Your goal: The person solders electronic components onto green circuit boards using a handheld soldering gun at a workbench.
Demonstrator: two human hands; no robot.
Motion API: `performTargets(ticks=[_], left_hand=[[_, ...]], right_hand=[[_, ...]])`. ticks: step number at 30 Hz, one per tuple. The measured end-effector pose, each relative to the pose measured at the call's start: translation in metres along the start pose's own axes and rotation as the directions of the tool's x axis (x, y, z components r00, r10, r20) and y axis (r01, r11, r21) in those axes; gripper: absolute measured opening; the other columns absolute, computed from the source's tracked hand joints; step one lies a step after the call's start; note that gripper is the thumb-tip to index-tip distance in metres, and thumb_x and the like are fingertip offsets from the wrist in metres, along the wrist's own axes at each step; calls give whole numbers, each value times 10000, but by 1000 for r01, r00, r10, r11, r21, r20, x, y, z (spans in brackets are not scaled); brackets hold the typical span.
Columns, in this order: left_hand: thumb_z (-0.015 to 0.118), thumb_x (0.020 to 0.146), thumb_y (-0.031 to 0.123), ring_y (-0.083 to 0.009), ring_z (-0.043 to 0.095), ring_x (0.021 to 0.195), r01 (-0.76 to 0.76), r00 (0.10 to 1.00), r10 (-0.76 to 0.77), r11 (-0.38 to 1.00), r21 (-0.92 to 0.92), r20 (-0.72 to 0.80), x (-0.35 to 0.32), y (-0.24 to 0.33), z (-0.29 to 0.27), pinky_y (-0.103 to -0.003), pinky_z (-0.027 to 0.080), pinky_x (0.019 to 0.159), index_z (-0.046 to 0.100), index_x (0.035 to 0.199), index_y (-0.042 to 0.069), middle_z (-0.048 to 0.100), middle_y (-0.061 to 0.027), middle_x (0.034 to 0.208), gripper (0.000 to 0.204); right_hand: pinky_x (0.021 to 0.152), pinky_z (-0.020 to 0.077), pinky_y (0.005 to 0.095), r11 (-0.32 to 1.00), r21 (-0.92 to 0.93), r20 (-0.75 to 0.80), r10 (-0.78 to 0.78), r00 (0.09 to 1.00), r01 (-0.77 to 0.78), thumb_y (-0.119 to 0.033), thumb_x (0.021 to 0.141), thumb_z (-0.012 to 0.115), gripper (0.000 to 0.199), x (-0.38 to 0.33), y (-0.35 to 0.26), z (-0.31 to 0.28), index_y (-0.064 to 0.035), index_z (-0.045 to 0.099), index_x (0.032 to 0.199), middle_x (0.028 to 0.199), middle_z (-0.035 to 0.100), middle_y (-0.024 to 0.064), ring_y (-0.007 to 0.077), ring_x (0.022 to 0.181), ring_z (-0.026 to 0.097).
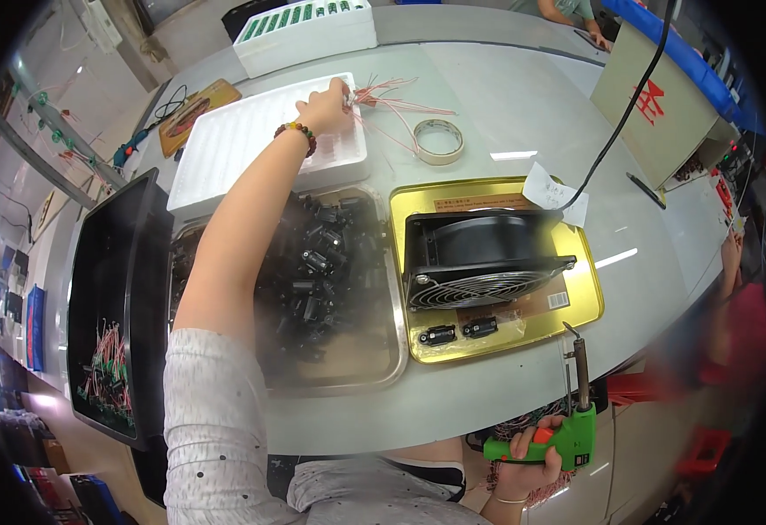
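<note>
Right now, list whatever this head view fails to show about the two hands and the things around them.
- Left hand: its fingertips are hidden among the red wires, so the grip on them is unclear.
- Metal tray of black parts: the forearm and a haze cover much of it.
- Right hand: it holds the green soldering gun, but its wrist is cut off by the lower edge.
- Black bin: its wired pieces are too small to identify.

A black fan (479,258) sits on a gold tray (586,289) — tape roll (439,141) beyond it.
</note>
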State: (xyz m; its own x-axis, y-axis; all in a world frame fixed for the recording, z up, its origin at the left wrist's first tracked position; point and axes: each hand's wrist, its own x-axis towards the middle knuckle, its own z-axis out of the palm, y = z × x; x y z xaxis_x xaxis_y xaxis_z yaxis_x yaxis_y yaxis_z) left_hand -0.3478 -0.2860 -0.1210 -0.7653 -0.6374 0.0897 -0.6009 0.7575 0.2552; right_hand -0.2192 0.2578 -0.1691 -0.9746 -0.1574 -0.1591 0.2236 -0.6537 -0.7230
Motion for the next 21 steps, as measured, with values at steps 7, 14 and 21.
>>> performTargets(ticks=[7,14,21], left_hand=[[532,730,215,-244,579,818,-118,969,32,932,-343,-245,27,-13,-18,-370,396,756,593,865,88,630,-70,819,195],[594,719,239,-227,611,682,-216,808,-82,880,-423,-584,36,-7,-47,-296,458,642,608,780,-10,632,-95,685,257],[596,731,268,-140,604,630,-198,820,-74,893,-403,-567,36,-22,-74,-261,448,631,601,821,17,635,-60,643,267]], right_hand=[[379,335,243,999,-20,5,-30,1000,30,-212,670,507,469,0,3,-4,-3,379,1069,926,457,109,144,427,426],[384,341,229,999,16,80,-52,995,51,-183,708,496,437,-4,2,2,3,368,1082,939,470,108,131,433,418],[381,340,232,998,43,69,-54,996,51,-183,694,513,441,3,5,0,1,374,1070,926,465,109,132,431,418]])
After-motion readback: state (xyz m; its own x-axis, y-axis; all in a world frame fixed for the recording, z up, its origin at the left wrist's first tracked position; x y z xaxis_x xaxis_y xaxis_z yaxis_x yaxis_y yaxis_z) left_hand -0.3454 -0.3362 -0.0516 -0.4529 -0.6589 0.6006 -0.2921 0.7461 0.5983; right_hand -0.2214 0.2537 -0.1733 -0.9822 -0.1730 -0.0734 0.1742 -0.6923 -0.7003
